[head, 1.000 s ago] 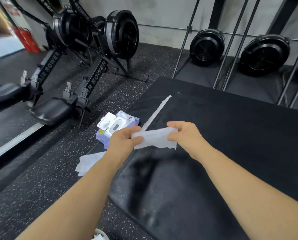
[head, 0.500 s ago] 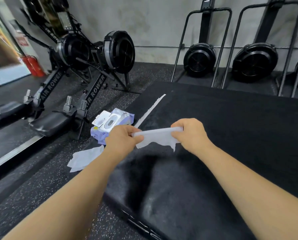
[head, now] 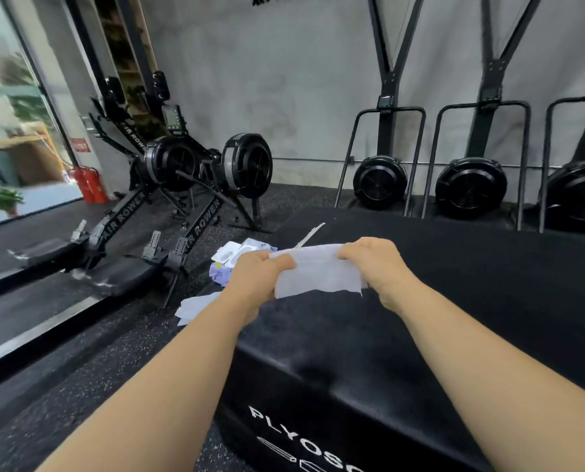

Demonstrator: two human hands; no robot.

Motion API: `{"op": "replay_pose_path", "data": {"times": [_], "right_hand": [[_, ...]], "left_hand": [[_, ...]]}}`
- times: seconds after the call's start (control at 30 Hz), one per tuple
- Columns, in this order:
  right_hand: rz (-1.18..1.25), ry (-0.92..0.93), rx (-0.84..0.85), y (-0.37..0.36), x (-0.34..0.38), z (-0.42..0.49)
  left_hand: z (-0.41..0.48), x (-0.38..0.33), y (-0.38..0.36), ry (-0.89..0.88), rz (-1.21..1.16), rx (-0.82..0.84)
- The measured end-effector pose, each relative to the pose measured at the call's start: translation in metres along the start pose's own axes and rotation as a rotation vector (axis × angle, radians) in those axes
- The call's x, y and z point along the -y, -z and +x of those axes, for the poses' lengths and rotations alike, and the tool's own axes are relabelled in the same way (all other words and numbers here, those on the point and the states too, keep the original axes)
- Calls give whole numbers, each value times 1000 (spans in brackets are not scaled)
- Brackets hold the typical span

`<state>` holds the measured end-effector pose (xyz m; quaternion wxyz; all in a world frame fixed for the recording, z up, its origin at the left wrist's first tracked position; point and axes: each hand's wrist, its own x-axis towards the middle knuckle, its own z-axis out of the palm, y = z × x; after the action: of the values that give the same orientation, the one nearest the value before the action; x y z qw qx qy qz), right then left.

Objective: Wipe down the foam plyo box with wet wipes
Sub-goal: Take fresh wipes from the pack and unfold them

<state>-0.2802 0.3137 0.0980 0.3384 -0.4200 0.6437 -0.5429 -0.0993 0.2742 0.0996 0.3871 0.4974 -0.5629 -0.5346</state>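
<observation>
The foam plyo box [head: 352, 338] fills the near right floor. Above its top, left hand [head: 254, 278] and right hand [head: 377, 264] grip the wet wipe [head: 318, 271] by its upper edge, fingers curled. Spread it fully flat before pressing down

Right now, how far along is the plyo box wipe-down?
Done: the wipe pack is open, and one loose wipe lies on the floor beside the plyo box, possibly used. In hand: the left hand and right hand pinch a second wipe, spread out above the box top. Left: that wipe is not on the foam yet, so the top and lettered front likely still need wiping.
</observation>
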Motion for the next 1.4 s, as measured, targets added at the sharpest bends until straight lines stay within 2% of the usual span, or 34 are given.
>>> {"op": "replay_pose_path", "data": {"times": [0.13, 0.37, 0.53, 0.67, 0.83, 0.93, 1.1, 1.23, 1.3, 1.4], "right_hand": [[-127, 67, -7, -8, 14, -26], [-676, 150, -199, -33, 27, -51], [-797, 244, -240, -52, 22, -55], [-786, 244, -188, -75, 23, -55], [-496, 218, -40, -93, 19, -55], [-344, 214, 39, -102, 14, -54], [-324, 101, 227, -112, 13, -45], [-313, 30, 404, -115, 7, -39], [-260, 59, 342, -115, -1, -37], [-247, 161, 110, -117, -14, -30]], "left_hand": [[-26, -8, -1, -31, -26, -52], [-46, -1, 11, -223, 144, -133], [-42, 10, 23, -350, 376, -157], [-36, 17, 22, -401, 425, -133], [-28, 31, 30, -313, 290, -144], [-26, 36, 30, -177, 102, -108], [-19, 37, 38, 123, -416, -29], [-6, 54, 46, 170, -484, -105], [0, 64, 49, 214, -534, -146], [4, 75, 53, 242, -633, -167]]}}
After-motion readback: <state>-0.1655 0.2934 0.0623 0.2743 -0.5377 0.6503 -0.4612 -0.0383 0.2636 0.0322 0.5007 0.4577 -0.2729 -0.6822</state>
